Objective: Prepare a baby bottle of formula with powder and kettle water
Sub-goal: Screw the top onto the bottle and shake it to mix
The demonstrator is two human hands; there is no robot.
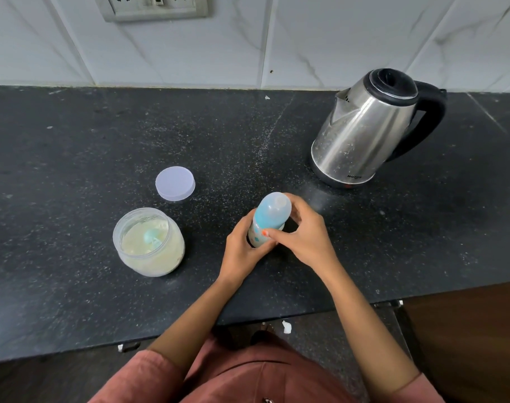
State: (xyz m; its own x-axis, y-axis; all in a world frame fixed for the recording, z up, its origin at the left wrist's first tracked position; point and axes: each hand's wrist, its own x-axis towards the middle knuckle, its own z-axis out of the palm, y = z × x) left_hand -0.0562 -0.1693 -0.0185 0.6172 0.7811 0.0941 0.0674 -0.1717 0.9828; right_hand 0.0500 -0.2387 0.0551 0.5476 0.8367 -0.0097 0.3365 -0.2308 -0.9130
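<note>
Blue-collared translucent baby bottle (272, 212) upright on black speckled stone counter (102, 141), left hand (242, 248) wrapped round its lower body, right hand (304, 228) curled round the collar. Brace low, twist up top, keep it vertical. Just left: clear round plastic jar (117, 238) open, pale powder (163, 248) and blue scoop (151, 236) inside. Bottle contents unclear.

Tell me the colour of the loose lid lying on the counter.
The lid is a plain pale lavender, seen best in the head view.
</note>
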